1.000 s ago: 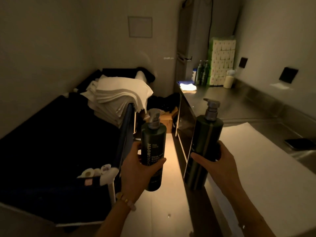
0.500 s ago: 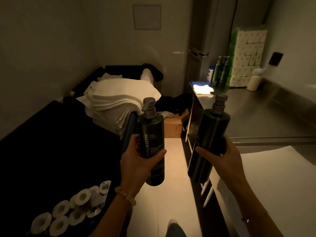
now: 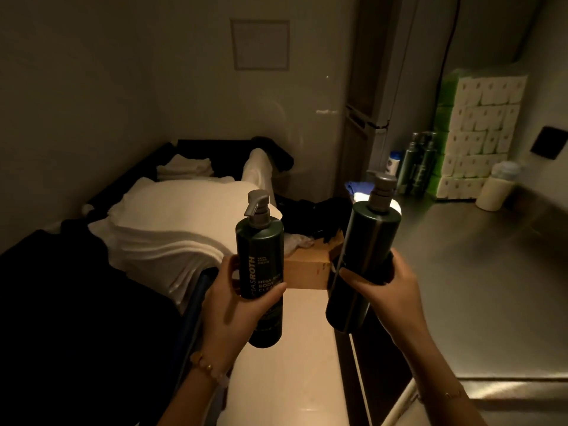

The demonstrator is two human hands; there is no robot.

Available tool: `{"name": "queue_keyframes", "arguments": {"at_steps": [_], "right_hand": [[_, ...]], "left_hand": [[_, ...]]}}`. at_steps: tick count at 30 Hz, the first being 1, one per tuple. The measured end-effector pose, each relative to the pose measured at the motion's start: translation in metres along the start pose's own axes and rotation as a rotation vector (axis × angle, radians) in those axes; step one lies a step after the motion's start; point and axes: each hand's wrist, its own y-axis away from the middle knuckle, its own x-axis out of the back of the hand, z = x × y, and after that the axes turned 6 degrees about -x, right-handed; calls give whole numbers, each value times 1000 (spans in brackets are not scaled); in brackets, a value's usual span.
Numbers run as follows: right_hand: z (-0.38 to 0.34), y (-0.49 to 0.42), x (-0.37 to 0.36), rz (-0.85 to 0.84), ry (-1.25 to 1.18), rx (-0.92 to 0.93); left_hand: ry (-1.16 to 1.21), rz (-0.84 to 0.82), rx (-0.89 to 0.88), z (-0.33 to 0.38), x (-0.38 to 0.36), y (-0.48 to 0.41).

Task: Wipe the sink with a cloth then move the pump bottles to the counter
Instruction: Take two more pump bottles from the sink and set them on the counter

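- The left grip [image 3: 233, 305] wraps its fingers and thumb around a smooth, dark-green cylindrical pump bottle [image 3: 261, 250], held upright, with pale lettering down its side and a grey angled nozzle.
- The right grip [image 3: 390, 290] curls round a glossy second bottle [image 3: 365, 238], slightly tilted, with a stubby grey pump.
- Both are held in the air by the brushed-steel desk [image 3: 479, 272], neither resting on it.
- Soft white towels [image 3: 172, 235] lie stacked to the left, and a cardboard box [image 3: 307, 272] sits beyond.

Left pump bottle [image 3: 259, 259]: "ROTH", "MEGA", "BODY".
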Motion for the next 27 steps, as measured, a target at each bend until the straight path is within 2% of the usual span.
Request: {"name": "queue_keyframes", "arguments": {"at_steps": [12, 22, 27], "right_hand": [[37, -129, -24, 77, 16, -44], [50, -273, -73, 191, 56, -23], [62, -322, -78, 248, 79, -26]], "left_hand": [[5, -86, -24, -50, -67, -139], [19, -168, -110, -101, -113, -308], [56, -220, -120, -121, -142, -365]]}}
